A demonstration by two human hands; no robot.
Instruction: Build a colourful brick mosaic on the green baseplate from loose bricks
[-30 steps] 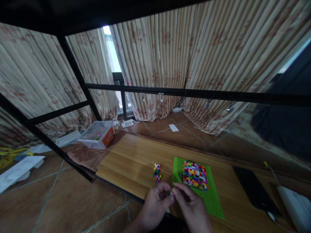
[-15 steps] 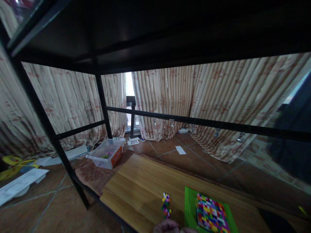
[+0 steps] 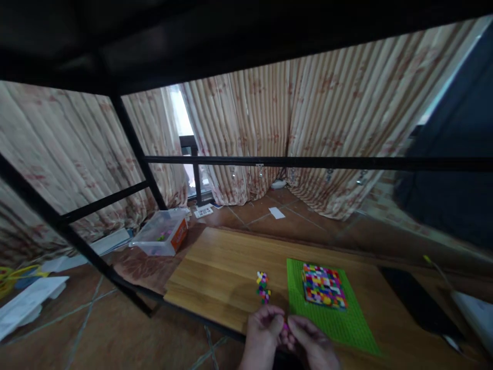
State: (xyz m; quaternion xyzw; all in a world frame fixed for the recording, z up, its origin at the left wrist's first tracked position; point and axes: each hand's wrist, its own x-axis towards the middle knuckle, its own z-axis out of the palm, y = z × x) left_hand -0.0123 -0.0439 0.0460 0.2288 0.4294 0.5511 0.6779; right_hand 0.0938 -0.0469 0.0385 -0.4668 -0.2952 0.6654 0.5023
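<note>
My left hand (image 3: 265, 331) and my right hand (image 3: 311, 340) meet at the table's near edge, fingers closed in a pinch. Between their fingertips shows a small pink building brick (image 3: 285, 327), partly covered; whether there is more than one I cannot tell. Just beyond my left hand lies a loose cluster of small coloured bricks (image 3: 263, 287). Right of it is a green baseplate (image 3: 327, 326), carrying a dense block of multicoloured bricks (image 3: 324, 285) on its far part.
A wooden board (image 3: 215, 262) forms the tabletop. A clear plastic box (image 3: 156, 244) with some bricks inside stands at the far left. A dark flat object (image 3: 418, 300) lies at right. A black metal frame bar (image 3: 308, 161) crosses beyond the table, under a dark overhead panel.
The view has tipped down, so the table sits higher in the picture. Both hands now show almost fully, with the pink brick visible between them.
</note>
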